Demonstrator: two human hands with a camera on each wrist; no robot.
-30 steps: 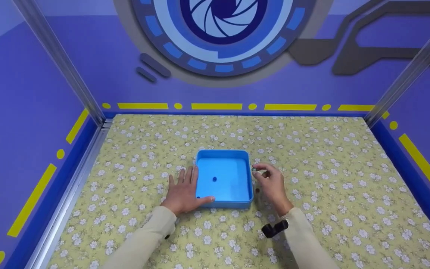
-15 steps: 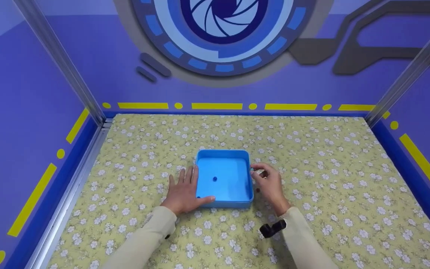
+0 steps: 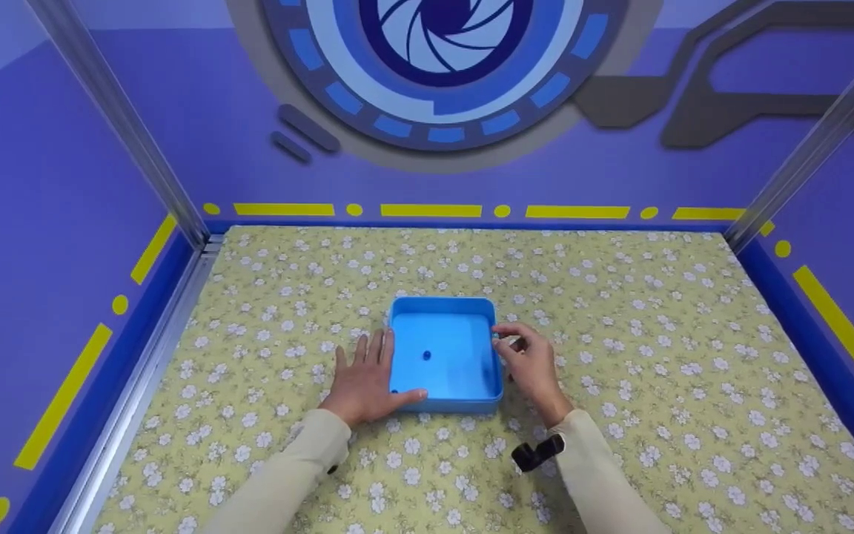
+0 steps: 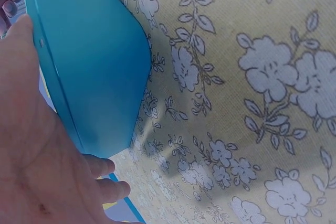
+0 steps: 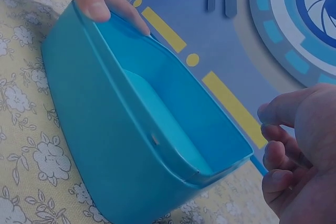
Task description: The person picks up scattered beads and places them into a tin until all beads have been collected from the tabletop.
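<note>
1. Your blue box sits upright on the flowered cloth, its open top facing up; take it as the clock's centre, twelve pointing away from you.
2. Your left hand rests against the box at eight to nine o'clock. Its fingers are extended and slightly spread along the wall, and the thumb lies across the near rim at seven.
3. Your right hand is at the rim between two and three o'clock, index finger and thumb bent toward each other, pinching a tiny item too small to identify. I cannot tell whether the fingertips touch the rim.
4. Inside the box, a dark blue bead lies on the floor, a little toward nine o'clock from the middle.
5. A second small dark bead shows at eight o'clock, inside the near corner by your left thumb.
6. A black device is strapped at your right wrist, around five o'clock, against your pale sleeve.
7. At twelve, beyond the cloth, the purple wall carries a round blue emblem and yellow dashes.
</note>
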